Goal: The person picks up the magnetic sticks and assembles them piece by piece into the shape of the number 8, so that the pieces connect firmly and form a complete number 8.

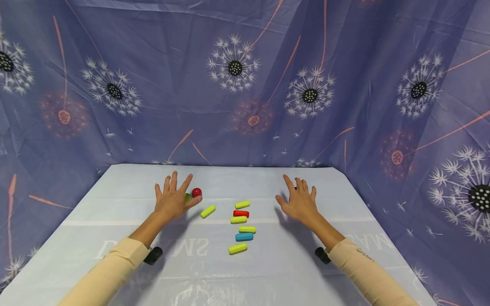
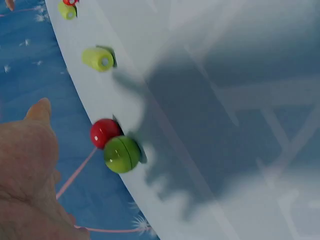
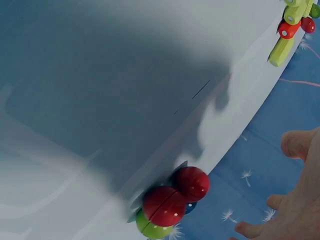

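My left hand (image 1: 172, 199) hovers over the left of the table with fingers spread and nothing in them. Close by its thumb lie a red ball (image 1: 197, 192) and a green ball (image 2: 122, 154), side by side in the left wrist view. On the right, my right hand (image 1: 300, 202) is held above the table, fingers spread, holding nothing. It mostly hides a cluster that the right wrist view shows: two red balls (image 3: 164, 206), a green ball (image 3: 152, 229) and a dark blue ball (image 3: 190, 207). Between the hands lie short faceted sticks: several yellow-green (image 1: 237, 249), one red (image 1: 241, 213), one blue (image 1: 244, 236).
A white cloth with faint lettering covers the table (image 1: 283, 272). Behind and at both sides hangs a blue-purple curtain (image 1: 164, 85) with dandelion prints. Black devices (image 1: 154, 256) sit at both wrists, below the cream sleeves (image 1: 115, 267).
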Motion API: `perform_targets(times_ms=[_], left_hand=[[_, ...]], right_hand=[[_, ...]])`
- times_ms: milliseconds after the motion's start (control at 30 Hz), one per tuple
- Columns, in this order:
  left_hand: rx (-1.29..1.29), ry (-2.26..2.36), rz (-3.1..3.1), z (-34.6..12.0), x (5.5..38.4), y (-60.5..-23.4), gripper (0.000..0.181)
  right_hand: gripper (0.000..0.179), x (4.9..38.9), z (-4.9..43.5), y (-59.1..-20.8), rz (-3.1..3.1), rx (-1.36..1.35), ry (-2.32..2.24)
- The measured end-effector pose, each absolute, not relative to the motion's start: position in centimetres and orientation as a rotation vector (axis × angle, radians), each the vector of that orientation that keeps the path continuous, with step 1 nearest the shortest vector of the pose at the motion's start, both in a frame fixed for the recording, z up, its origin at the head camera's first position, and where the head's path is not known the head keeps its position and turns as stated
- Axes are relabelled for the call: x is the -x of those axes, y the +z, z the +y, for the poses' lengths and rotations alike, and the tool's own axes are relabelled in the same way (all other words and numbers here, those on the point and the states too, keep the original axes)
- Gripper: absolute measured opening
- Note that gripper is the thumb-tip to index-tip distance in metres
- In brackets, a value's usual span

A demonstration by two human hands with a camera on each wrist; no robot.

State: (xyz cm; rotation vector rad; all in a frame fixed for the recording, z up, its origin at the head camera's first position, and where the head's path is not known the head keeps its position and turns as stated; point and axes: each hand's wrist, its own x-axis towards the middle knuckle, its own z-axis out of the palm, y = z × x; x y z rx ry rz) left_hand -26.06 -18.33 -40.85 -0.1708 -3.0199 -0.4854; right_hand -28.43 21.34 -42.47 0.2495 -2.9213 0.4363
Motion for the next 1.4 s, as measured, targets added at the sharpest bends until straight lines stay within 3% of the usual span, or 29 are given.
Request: perform_targets(times_ms=[700, 1400], left_hand=[[0.391, -0.756, -2.964, -15.3, 24.7, -41.7, 0.091], [0.384, -0.734, -3.006, -15.1, 24.9, -42.6, 0.075]], right_hand=[[0.083, 28.6, 24.7, -42.8, -2.89, -0.212, 0.577], [0.076, 27.8, 26.9, -43.0, -2.865, -0.201, 0.634]])
